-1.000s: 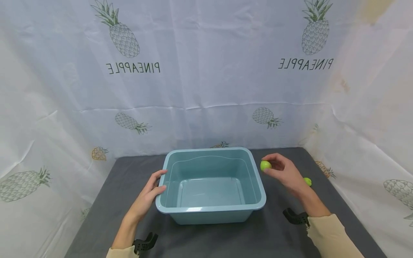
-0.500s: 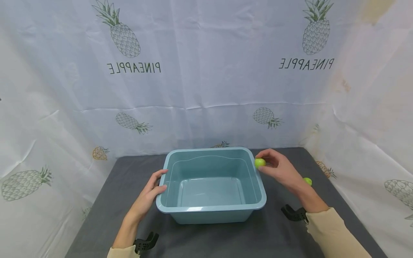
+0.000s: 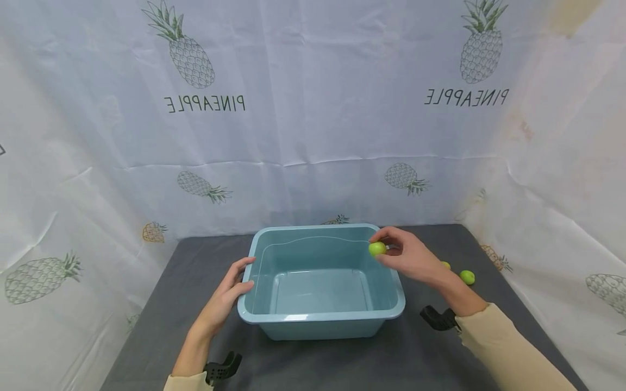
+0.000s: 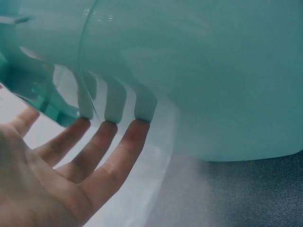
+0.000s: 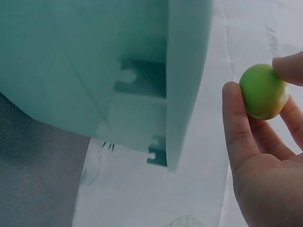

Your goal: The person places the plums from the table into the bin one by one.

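Observation:
A light blue-green plastic basin (image 3: 320,316) stands on the dark table. My left hand (image 3: 226,290) holds its left side, with the thumb and a finger on the rim. In the left wrist view, several fingertips touch the basin's outer wall (image 4: 227,94). My right hand (image 3: 408,255) pinches a small green oval fruit (image 3: 377,248) between thumb and fingers, above the basin's right rim. The right wrist view shows this fruit (image 5: 263,91) with a yellowish patch, beyond the rim (image 5: 187,85).
Right of the basin, near my right forearm, a green fruit (image 3: 467,277) lies on the dark tabletop (image 3: 411,342). Another fruit (image 3: 446,265) is partly hidden behind the forearm. A white pineapple-print curtain (image 3: 313,184) stands behind and along both sides.
My right hand has carried the green fruit leftward, from beside the basin to over its right rim. A second fruit has come into view behind the forearm. My left hand stays put.

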